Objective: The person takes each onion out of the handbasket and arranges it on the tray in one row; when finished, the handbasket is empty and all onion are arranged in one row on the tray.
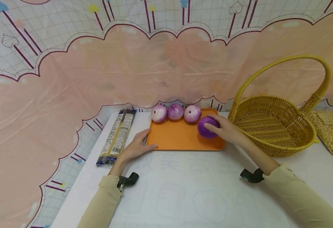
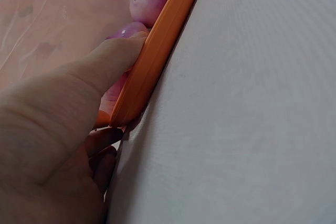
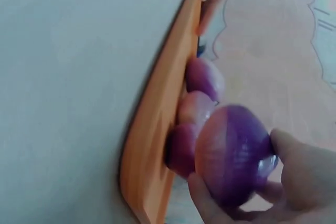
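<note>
My right hand (image 1: 227, 129) grips a deep purple onion (image 1: 205, 130) over the right part of an orange tray (image 1: 175, 139). In the right wrist view that onion (image 3: 231, 150) shows a paler side, with fingers and thumb round it and a gap between it and the tray. Three lighter purple-and-white onions, the left one (image 1: 159, 114), the middle one (image 1: 175, 112) and the right one (image 1: 192, 114), sit in a row along the tray's far edge. At the tray's near left corner, my left hand (image 1: 136, 146) holds the rim, its thumb over the edge in the left wrist view.
A long printed plastic packet (image 1: 117, 137) lies left of the tray, close to the left forearm. To the right stands a yellow wicker basket (image 1: 272, 122) with a tall arched handle. A woven straw piece (image 1: 330, 134) lies beyond it. A patterned cloth (image 1: 155, 72) hangs behind the white table.
</note>
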